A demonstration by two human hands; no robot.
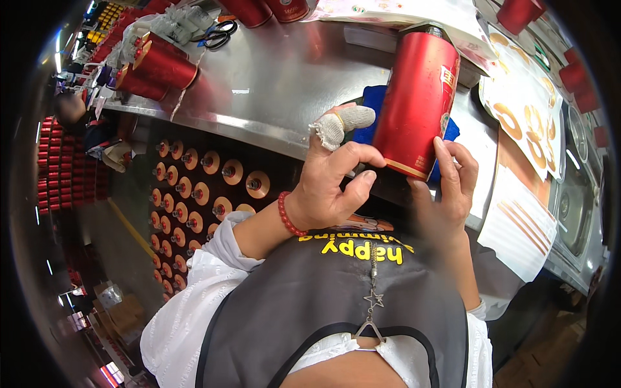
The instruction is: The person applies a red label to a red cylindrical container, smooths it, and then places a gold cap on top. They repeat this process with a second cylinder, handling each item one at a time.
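Note:
A red cylindrical bottle point(414, 103) with a thin gold rim at its near end lies on a blue cloth point(374, 103), its neck pointing away from me. My left hand point(333, 171) is at the bottle's near left edge. One bent finger touches the rim, the thumb stands apart from it, and a whitish cloth sleeve covers the index finger. At the near right edge, my right hand point(449, 184) has its fingertips on the bottle's side and its thumb by the rim. Whatever lies under the bottle's near end is dark and hard to make out.
Red bottles point(158, 68) and black-handled scissors point(220, 33) sit on the metal table point(259, 84). Rows of bottles with gold tops point(210, 161) stand below its edge at left. On the right are sheets of gold ring-shaped pieces point(533, 119) and a white striped sheet point(517, 223).

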